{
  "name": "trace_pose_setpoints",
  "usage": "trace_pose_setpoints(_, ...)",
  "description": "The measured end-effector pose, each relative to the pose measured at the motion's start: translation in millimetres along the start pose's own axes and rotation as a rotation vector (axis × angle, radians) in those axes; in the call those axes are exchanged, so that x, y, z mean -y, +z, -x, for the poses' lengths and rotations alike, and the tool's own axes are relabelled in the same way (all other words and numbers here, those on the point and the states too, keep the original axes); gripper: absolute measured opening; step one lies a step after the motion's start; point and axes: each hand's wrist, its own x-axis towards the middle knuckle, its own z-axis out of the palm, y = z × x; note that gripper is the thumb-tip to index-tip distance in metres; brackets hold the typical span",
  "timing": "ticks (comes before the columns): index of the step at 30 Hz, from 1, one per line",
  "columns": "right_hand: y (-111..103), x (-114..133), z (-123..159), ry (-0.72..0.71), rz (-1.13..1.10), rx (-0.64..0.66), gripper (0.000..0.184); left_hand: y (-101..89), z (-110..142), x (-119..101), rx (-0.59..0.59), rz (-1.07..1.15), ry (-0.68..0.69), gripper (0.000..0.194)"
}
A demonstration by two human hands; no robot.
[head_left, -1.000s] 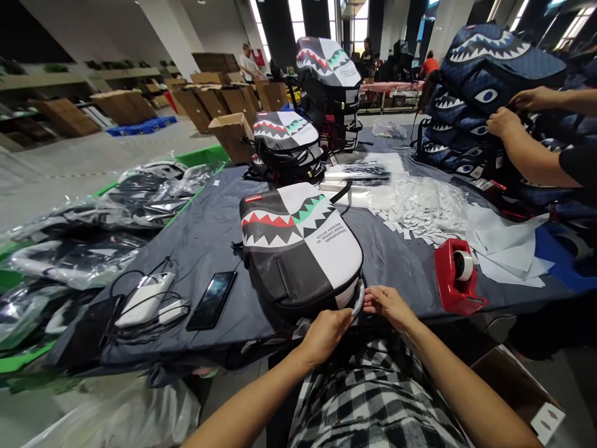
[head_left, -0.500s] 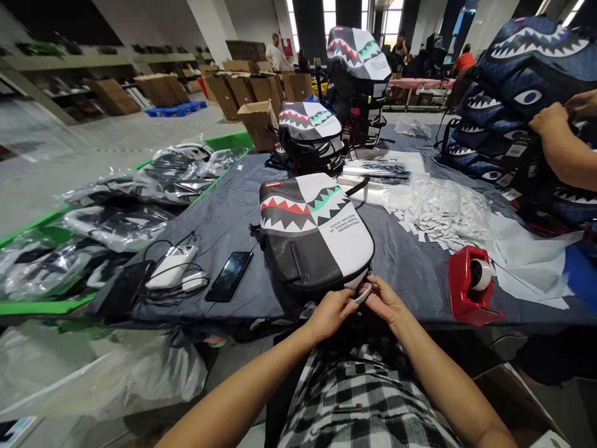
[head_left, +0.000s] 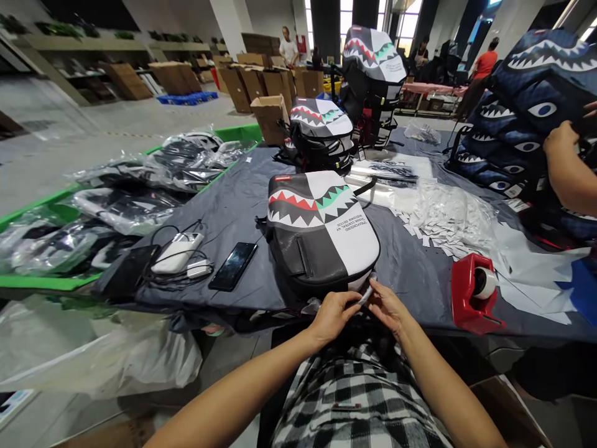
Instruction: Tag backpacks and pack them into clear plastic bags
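A black, grey and white backpack (head_left: pixel 321 233) with a shark-mouth print lies flat on the dark table cloth (head_left: pixel 233 205) in front of me. At its near edge my left hand (head_left: pixel 332 315) and my right hand (head_left: pixel 388 306) pinch a small white strap or handle piece (head_left: pixel 366 295) of the backpack between their fingertips. Both hands are closed on it, almost touching each other.
A red tape dispenser (head_left: pixel 473 292) stands at the right. A phone (head_left: pixel 233 266) and chargers with cables (head_left: pixel 180 264) lie left. More shark backpacks (head_left: pixel 321 127) are stacked behind, with blue ones (head_left: pixel 517 124) at right under a co-worker's hand (head_left: pixel 562 140). Plastic-wrapped bags (head_left: pixel 130 193) lie at the left.
My hands have drawn closer together on the white strap at the backpack's near edge. The view has shifted slightly; the co-worker's hands moved right.
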Motion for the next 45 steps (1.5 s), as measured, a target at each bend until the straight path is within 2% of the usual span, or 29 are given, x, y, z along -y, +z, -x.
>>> trace_pose_setpoints(3, -13, 0, 1, 0.001, 0.182, -0.034, 0.053, 3.3, 1, 5, -0.064, 0.039, 0.019, 0.021)
trace_pose_setpoints(7, -34, 9, 10, -0.259, 0.384, -0.234, 0.06, 9.5, 3, 11, -0.139, 0.006, 0.078, 0.022)
trace_pose_setpoints(9, -34, 14, 12, -0.322, 0.417, -0.175, 0.057, 12.8, 5, 14, -0.143, -0.033, 0.161, 0.024)
trace_pose_setpoints(12, -21, 21, 3, -0.223, 0.502, 0.001, 0.041, 16.3, 4, 20, -0.12, -0.116, 0.291, 0.026)
trace_pose_setpoints(16, -7, 30, -22, 0.045, 0.418, -0.007, 0.023, 16.8, -1, 27, -0.093, -0.184, 0.364, 0.026)
trace_pose_setpoints(19, -6, 34, -34, 0.158, 0.366, 0.021, 0.02, 12.6, 1, 29, -0.096, -0.14, 0.375, 0.025)
trace_pose_setpoints(22, -7, 31, -35, 0.203, 0.277, 0.071, 0.017, 5.8, 8, 27, -0.104, -0.085, 0.34, 0.024)
trace_pose_setpoints(27, -7, 15, -29, 0.175, 0.046, 0.114, 0.02, -4.1, 10, 16, -0.104, -0.031, 0.138, 0.021)
trace_pose_setpoints(31, -5, 5, -27, 0.117, -0.114, 0.106, 0.023, -8.2, -8, 9, 0.109, -0.143, -0.045, 0.015)
trace_pose_setpoints(34, -3, 2, -26, 0.083, -0.156, 0.105, 0.024, -8.3, -18, 7, 0.197, -0.105, -0.081, 0.014)
trace_pose_setpoints(36, -6, 3, -23, 0.074, -0.165, 0.118, 0.024, -7.4, -17, 7, 0.174, -0.026, -0.068, 0.016)
trace_pose_setpoints(38, -10, 8, -17, 0.065, -0.02, 0.138, 0.027, -5.7, -13, 6, 0.104, 0.032, -0.058, 0.02)
trace_pose_setpoints(40, -16, 19, -6, -0.072, 0.336, 0.07, 0.033, -2.6, -5, 6, 0.017, 0.016, -0.039, 0.018)
trace_pose_setpoints(42, -17, 32, 10, -0.397, 0.762, -0.063, 0.035, 2.2, 1, 8, -0.063, -0.055, 0.006, 0.018)
trace_pose_setpoints(43, -15, 39, 18, -0.577, 0.928, -0.078, 0.034, 5.2, 4, 10, -0.102, -0.084, 0.045, 0.019)
trace_pose_setpoints(44, -12, 44, 25, -0.728, 1.061, -0.01, 0.032, 8.4, 6, 12, -0.134, -0.105, 0.094, 0.02)
trace_pose_setpoints(45, -6, 48, 31, -0.824, 1.165, 0.141, 0.033, 11.5, 8, 14, -0.168, -0.116, 0.148, 0.02)
